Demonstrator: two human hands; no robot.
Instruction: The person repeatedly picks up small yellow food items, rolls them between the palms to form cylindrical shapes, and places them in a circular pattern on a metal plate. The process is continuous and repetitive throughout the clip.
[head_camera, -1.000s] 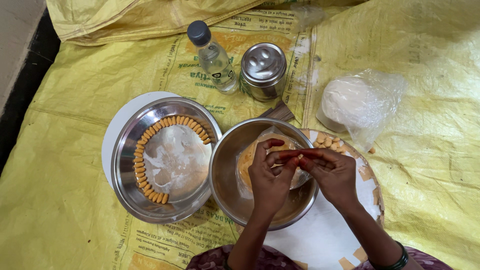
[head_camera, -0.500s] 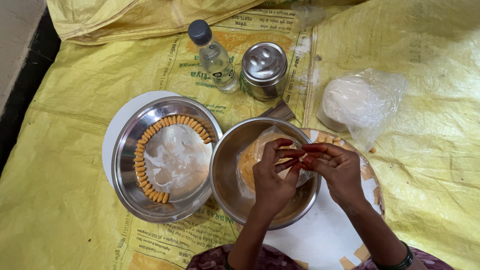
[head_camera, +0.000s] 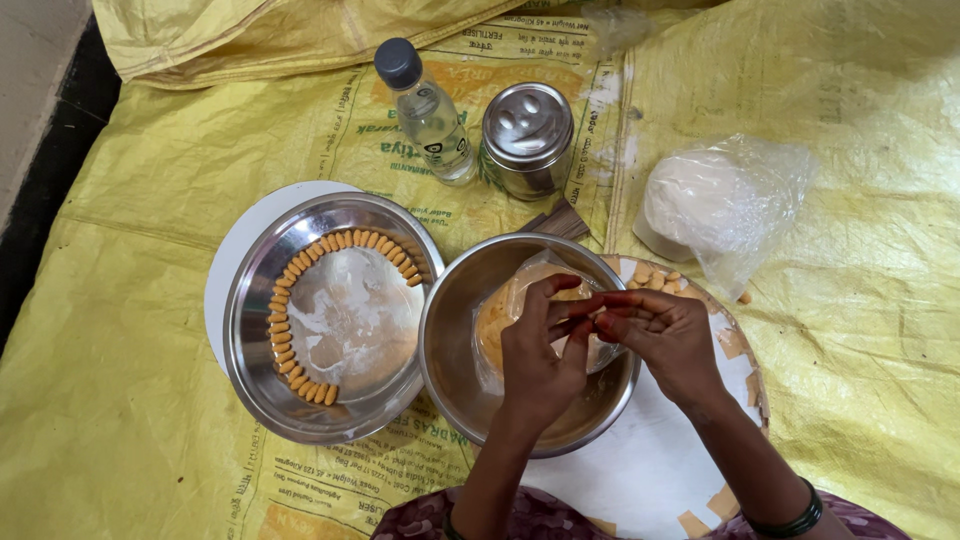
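Yellow sacking (head_camera: 150, 400) covers the floor. Over the steel bowl (head_camera: 455, 330) near its front edge, left hand (head_camera: 540, 350) and right hand (head_camera: 665, 335) meet fingertip to fingertip, pinching something too small to tell. Orange dough (head_camera: 495, 325) lies bagged inside the bowl.

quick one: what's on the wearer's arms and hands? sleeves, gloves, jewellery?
No gloves and no sleeves in view: both forearms are bare. The right hand has a dark bangle at the wrist; the left hand has a dark band showing at the frame's bottom edge. Fingertips look red-stained. Maroon patterned clothing sits below.
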